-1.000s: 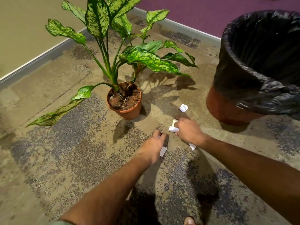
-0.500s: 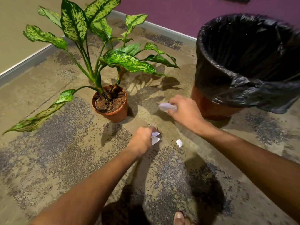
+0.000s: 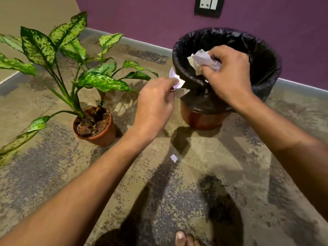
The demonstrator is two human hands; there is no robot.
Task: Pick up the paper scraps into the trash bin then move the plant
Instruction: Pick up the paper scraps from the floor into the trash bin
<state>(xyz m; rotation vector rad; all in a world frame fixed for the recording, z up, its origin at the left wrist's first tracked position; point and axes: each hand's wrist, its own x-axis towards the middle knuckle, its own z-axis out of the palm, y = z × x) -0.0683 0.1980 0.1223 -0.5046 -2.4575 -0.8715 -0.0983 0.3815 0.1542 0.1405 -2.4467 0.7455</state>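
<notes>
The trash bin, lined with a black bag, serves as the landmark here. The right hand is above its near rim, fingers curled round a wad of crumpled paper that sits over the bin's mouth. The left hand is just to the left of the bin, outside the rim, pinching a few more paper scraps between thumb and fingers. Neither bundle has been let go, so nothing from these hands is in the bin yet; whether any paper already lies at the bottom cannot be told, since the inside is dark.

One small scrap lies on the floor in front of the bin, toward the person, untouched. No other loose paper shows on the visible floor.

The plant stands in its brown pot to the left of the bin, well apart from it, with no hand on it.

Judging by this, the paper-collecting part is well along but unfinished: both handfuls need dropping, the left one first needing to come over the rim, and the last scrap on the floor needs fetching. Moving the plant is not yet begun.
</notes>
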